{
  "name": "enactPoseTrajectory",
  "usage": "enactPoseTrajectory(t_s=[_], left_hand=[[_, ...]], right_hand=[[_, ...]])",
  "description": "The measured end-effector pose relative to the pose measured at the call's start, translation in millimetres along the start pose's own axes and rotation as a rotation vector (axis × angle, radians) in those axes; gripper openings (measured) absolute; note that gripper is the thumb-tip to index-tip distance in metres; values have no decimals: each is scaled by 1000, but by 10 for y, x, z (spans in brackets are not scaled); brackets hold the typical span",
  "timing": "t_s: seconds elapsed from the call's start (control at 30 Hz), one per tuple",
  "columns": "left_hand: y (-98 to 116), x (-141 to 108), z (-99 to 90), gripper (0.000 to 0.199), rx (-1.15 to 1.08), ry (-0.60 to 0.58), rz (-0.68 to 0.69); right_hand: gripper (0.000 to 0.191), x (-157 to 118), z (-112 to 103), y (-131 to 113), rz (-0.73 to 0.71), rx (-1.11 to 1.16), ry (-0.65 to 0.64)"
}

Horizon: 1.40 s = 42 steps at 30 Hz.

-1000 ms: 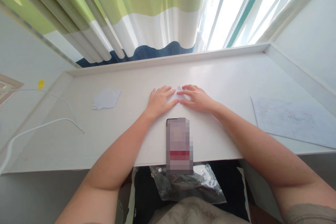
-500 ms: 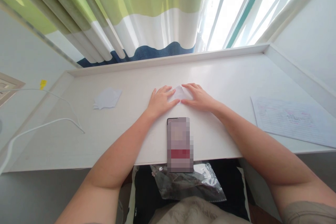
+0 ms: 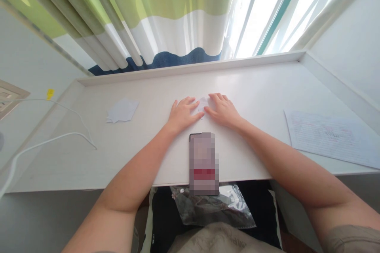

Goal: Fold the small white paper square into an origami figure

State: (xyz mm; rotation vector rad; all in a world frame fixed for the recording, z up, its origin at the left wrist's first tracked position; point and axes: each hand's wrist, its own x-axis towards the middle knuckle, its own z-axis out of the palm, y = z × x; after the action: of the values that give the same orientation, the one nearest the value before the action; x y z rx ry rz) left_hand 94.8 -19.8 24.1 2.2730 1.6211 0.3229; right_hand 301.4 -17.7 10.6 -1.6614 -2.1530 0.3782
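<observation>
A small piece of white paper [image 3: 203, 104] lies on the white desk [image 3: 154, 154], partly covered by both hands. My left hand [image 3: 184, 113] rests on the paper's left side, fingers spread and thumb stretched toward the middle. On the other side, my right hand [image 3: 222, 110] touches the paper's right edge, palm down with fingers stretched out and slightly apart. Creases or folds in the paper are hard to make out. Just below the hands a phone [image 3: 203, 162] with a blurred screen lies at the desk's front edge.
A few white paper pieces [image 3: 123, 110] lie to the left. Lined, written sheets [image 3: 329, 134] sit at the right. A white cable [image 3: 50, 141] runs over the left end. A clear plastic bag [image 3: 219, 209] is on the lap; a curtain [image 3: 178, 16] hangs behind.
My right hand has shifted slightly, its thumb drawn a little upward and its fingers a bit to the right. My left hand stays nearly in place on the paper.
</observation>
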Motion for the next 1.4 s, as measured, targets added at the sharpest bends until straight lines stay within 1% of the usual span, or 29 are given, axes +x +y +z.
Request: enactPoseTrajectory(t_s=[0.13, 0.27, 0.4, 0.47, 0.57, 0.7, 0.9, 1.13, 1.27, 1.4], left_hand=[[-10, 4, 14, 59, -7, 13, 11], [-6, 4, 6, 58, -10, 12, 5], [2, 1, -7, 58, -18, 2, 1], [-1, 1, -6, 58, -24, -2, 5], [-9, -3, 0, 59, -22, 9, 16], [-6, -16, 1, 59, -9, 14, 21], [6, -29, 0, 58, 0, 17, 28], [17, -32, -2, 57, -11, 24, 22], [9, -30, 0, 57, -10, 24, 20], [5, -28, -7, 58, -10, 23, 20]], right_hand=[[63, 71, 60, -122, 103, -21, 74], [60, 89, 116, -129, 161, -32, 91], [55, 90, 124, -123, 208, -25, 101], [53, 131, 118, -150, 237, -32, 102], [57, 234, 115, -218, 295, -71, 108], [50, 354, 134, -327, 318, -132, 127], [52, 460, 171, -447, 384, -192, 142], [53, 479, 251, -486, 409, -236, 187], [47, 468, 251, -498, 421, -247, 172], [43, 456, 241, -432, 435, -231, 197]])
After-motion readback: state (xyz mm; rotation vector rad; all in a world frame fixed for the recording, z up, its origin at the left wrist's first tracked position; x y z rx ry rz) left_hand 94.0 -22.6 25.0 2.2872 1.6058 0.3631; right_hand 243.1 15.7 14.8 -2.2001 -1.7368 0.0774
